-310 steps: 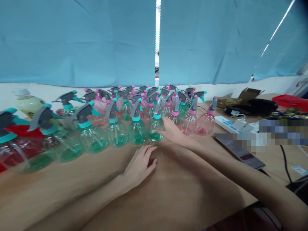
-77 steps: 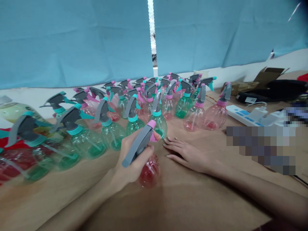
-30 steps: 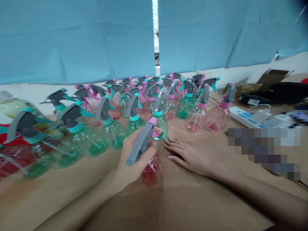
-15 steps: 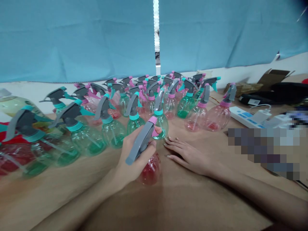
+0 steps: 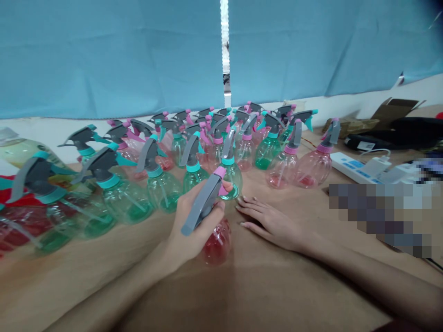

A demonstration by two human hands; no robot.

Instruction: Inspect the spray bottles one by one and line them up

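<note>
Firmly within the left hand point(image 5: 194, 226), a pink spray bottle point(image 5: 216, 240), upright.

Blue curtain point(image 5: 121, 55) behind brown table point(image 5: 277, 286), seemingly daylit gap point(image 5: 225, 46).

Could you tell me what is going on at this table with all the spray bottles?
A person at the brown table has the left hand closed in a grip around the neck of a pink spray bottle, which stands upright on the table with its grey trigger head pointing back toward them. The right hand lies flat and open on the table just beside it. Behind stand rows of green and pink spray bottles, with a white power strip to the right.
</note>
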